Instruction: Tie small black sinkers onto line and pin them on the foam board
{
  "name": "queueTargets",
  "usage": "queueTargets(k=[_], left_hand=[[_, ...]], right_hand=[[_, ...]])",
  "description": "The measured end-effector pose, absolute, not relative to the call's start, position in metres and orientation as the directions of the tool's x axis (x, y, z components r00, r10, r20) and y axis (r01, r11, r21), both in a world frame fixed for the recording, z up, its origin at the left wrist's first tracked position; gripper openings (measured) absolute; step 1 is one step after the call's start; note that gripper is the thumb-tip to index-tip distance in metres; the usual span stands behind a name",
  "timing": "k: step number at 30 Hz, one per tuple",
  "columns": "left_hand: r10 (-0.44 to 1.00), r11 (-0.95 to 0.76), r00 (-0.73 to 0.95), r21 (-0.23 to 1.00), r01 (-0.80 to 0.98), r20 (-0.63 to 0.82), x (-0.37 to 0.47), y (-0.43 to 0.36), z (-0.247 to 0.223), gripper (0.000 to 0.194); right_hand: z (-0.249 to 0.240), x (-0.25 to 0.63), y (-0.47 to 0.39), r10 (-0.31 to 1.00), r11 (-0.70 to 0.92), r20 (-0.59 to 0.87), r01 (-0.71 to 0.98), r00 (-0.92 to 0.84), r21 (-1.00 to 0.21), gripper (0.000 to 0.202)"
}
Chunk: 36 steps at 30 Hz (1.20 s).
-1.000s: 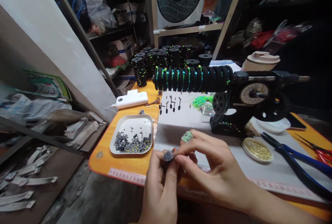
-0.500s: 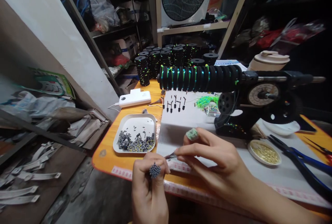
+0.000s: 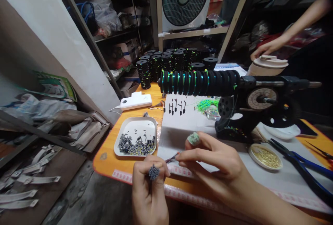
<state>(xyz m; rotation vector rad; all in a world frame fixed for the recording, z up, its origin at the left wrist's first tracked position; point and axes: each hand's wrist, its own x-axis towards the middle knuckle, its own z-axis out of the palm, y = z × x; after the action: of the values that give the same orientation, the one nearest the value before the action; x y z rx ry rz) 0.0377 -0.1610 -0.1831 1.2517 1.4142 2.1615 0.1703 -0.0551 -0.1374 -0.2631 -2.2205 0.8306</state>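
My left hand is closed around a bundle of thin dark rods, whose round grey ends face me above the thumb. Thin dark strands stick out of the far side of that fist. At their tips, my right hand pinches with its fingers, near a tiny orange-red spot. What exactly lies between those fingertips is too small to make out. A green wrap covers one right fingertip. Left of the hands, a white tray holds many small dark and yellowish tubular pieces.
A black winding machine with green line on its roller stands behind my hands. Several black spools are beyond it. Rightward are a dish of gold bits, blue-handled pliers and a cup. Another person's hand reaches near the cup.
Another person's arm has come into view at the upper right, by the cup. My hands stay almost in place, and the view has shifted slightly.
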Motion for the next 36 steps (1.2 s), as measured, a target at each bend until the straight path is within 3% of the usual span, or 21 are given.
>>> queueTargets(k=[20, 30, 36], left_hand=[[0.581, -0.452, -0.735, 0.89, 0.065, 0.349, 0.057, -0.158, -0.175, 0.013], [0.597, -0.443, -0.718, 0.893, 0.077, 0.358, 0.056, -0.158, -0.176, 0.013], [0.638, -0.441, -0.699, 0.897, 0.012, 0.323, 0.066, -0.158, -0.179, 0.013]], right_hand=[[-0.137, 0.17, -0.055, 0.425, 0.759, 0.594, -0.09, -0.683, -0.645, 0.025], [-0.134, 0.168, -0.056, 0.446, 0.753, 0.602, -0.086, -0.663, -0.652, 0.019], [-0.134, 0.167, -0.056, 0.525, 0.664, 0.506, -0.042, -0.684, -0.746, 0.012]])
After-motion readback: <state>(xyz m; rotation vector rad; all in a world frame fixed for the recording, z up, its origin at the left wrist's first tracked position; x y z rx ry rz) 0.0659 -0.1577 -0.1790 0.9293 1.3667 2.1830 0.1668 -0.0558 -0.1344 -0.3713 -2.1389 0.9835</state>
